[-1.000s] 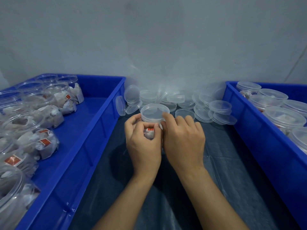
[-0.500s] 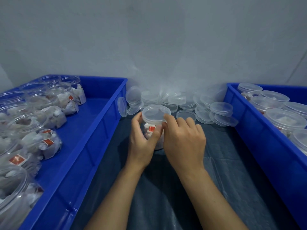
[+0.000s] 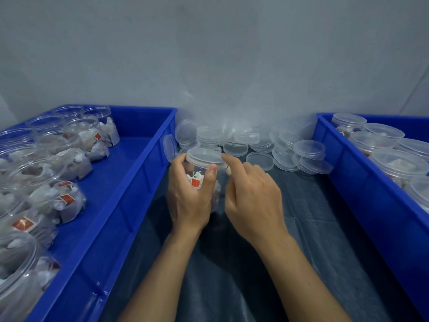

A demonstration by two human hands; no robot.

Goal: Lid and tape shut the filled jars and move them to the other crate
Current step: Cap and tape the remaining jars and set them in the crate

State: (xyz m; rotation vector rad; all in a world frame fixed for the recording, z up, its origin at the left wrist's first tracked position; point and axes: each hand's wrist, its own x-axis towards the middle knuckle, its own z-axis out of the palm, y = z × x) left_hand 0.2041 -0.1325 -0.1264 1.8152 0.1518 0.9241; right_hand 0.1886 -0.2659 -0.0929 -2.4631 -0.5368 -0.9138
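What sits around my work

In front of me a pale grey wall [image 3: 209, 54] fills the upper half of the view, plain and matte, with a thin dark line running up it at the far right. The bench [image 3: 301, 228] under me is covered by a dark sheet of wrinkled plastic film, with creases and folds that catch the light. A clear plastic bag [image 3: 232, 108] rises crumpled against the wall at the back.

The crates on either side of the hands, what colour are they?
Bright blue, both the left crate and the right crate, plain in the head view.
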